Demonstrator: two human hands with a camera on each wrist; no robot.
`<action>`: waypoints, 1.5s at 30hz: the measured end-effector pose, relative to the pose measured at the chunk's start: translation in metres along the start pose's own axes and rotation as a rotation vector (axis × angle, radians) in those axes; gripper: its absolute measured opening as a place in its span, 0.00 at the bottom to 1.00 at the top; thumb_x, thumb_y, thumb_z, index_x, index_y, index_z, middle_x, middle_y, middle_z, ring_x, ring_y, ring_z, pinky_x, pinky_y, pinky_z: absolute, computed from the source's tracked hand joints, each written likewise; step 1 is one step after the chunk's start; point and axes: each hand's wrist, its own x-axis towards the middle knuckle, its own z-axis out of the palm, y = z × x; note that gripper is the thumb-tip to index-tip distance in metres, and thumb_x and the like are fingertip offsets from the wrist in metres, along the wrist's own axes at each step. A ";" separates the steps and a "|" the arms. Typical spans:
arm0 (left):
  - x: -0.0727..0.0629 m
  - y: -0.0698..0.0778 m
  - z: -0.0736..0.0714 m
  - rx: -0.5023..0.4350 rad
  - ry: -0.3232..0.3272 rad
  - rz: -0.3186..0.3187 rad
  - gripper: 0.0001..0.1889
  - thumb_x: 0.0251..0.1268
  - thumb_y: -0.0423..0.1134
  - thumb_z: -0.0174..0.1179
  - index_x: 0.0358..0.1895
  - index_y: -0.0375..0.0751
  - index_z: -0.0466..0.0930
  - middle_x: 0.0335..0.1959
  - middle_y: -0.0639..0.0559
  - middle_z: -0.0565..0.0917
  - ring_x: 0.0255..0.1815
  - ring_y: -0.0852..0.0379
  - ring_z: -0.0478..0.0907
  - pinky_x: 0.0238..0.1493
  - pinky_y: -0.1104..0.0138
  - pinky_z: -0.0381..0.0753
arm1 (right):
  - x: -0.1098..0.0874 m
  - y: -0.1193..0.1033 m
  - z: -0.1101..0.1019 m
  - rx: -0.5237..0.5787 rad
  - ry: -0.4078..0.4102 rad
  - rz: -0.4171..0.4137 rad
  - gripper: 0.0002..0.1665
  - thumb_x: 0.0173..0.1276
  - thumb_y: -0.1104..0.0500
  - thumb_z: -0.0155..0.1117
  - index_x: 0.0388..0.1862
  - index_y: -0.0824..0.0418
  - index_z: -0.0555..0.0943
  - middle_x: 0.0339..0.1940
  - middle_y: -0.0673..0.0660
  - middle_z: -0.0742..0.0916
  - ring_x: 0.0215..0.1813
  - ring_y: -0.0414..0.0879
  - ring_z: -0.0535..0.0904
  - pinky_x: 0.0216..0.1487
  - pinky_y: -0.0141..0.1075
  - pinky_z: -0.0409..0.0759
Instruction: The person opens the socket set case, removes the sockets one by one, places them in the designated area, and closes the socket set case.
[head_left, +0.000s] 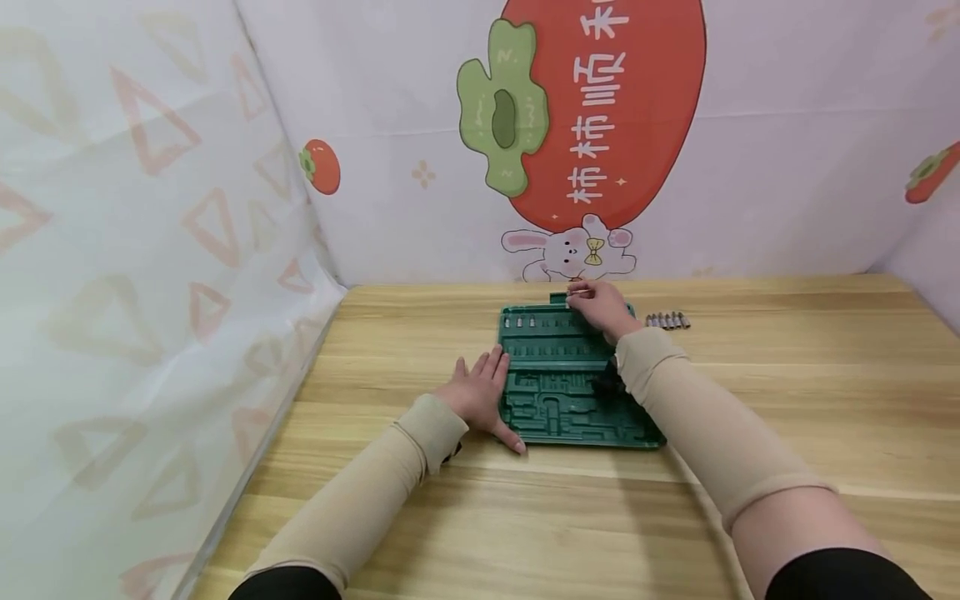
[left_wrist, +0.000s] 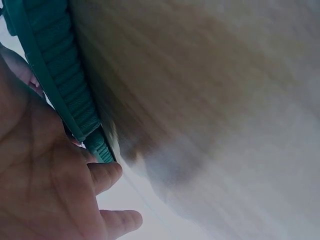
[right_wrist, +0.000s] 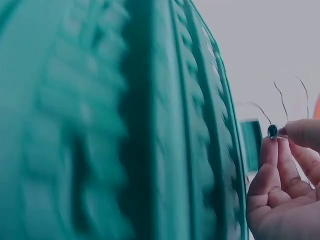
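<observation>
A green moulded tool case (head_left: 562, 364) lies unfolded on the wooden table, its recesses facing up. Several small metal sockets (head_left: 520, 322) sit in the left end of its back row. My left hand (head_left: 480, 396) rests against the case's left edge, fingers spread and thumb near the front corner; in the left wrist view, the ribbed case side (left_wrist: 65, 75) lies beside the palm. Above the case's back edge, my right hand (head_left: 597, 307) pinches a small socket (right_wrist: 272, 131) between thumb and fingertips. The right forearm hides part of the case's right side.
A short row of several small metal sockets (head_left: 667, 321) stands on the table (head_left: 787, 375) to the right of the case. A green tab (head_left: 557, 297) sticks out at the case's back. Printed cloth (head_left: 405, 217) hangs behind the table.
</observation>
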 end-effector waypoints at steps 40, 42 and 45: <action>-0.001 0.000 -0.001 -0.012 0.003 -0.006 0.79 0.40 0.82 0.69 0.85 0.42 0.30 0.86 0.46 0.31 0.85 0.46 0.36 0.79 0.41 0.40 | -0.034 0.088 -0.148 -0.188 0.083 0.161 0.27 0.82 0.58 0.51 0.69 0.78 0.70 0.63 0.77 0.75 0.48 0.49 0.78 0.43 0.33 0.78; -0.001 0.000 -0.001 -0.013 0.004 -0.008 0.79 0.40 0.82 0.69 0.85 0.42 0.30 0.86 0.46 0.31 0.85 0.46 0.36 0.79 0.41 0.40 | -0.034 0.089 -0.148 -0.224 0.078 0.154 0.27 0.82 0.58 0.51 0.68 0.78 0.70 0.64 0.78 0.74 0.54 0.59 0.76 0.49 0.42 0.79; -0.001 0.000 -0.001 -0.017 0.004 -0.010 0.79 0.40 0.81 0.69 0.85 0.42 0.30 0.86 0.46 0.31 0.85 0.46 0.36 0.79 0.42 0.39 | -0.036 0.089 -0.147 -0.286 0.066 0.135 0.27 0.82 0.58 0.50 0.68 0.79 0.71 0.65 0.79 0.73 0.62 0.70 0.71 0.60 0.57 0.74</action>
